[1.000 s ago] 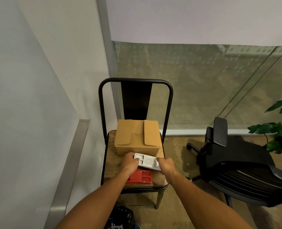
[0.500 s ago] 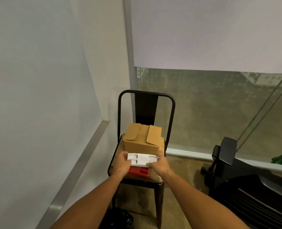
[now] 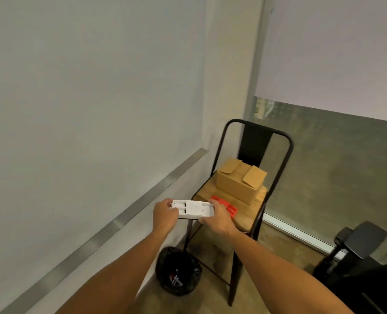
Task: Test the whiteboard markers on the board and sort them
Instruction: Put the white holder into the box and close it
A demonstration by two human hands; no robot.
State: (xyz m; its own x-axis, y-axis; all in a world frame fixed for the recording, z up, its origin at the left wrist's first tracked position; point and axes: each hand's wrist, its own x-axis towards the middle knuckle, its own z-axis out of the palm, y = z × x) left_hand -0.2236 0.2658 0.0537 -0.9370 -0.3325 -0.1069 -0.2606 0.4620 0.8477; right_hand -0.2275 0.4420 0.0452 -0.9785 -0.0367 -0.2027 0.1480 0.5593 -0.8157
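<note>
Nearest, below the chair (image 3: 256,155), a black bin (image 3: 179,271) stands on the floor. Left hand (image 3: 164,215) and right hand (image 3: 217,219) each grip one end of the white tray (image 3: 193,209), fingers curled round it, held level just in front of the chair seat. Behind it on the seat: red tray (image 3: 225,206), then cardboard box (image 3: 240,181). Step in hand, by judgement: setup for sorting; no markers are discernible. Next: place the tray within reach of the whiteboard (image 3: 86,109), left of the chair.

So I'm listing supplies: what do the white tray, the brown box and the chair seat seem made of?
White tray: likely moulded plastic, smooth with formed compartments. Brown box: cardboard, matte, folded flaps. Chair seat: looks like wood, tan and grainy, on a black metal frame.
</note>
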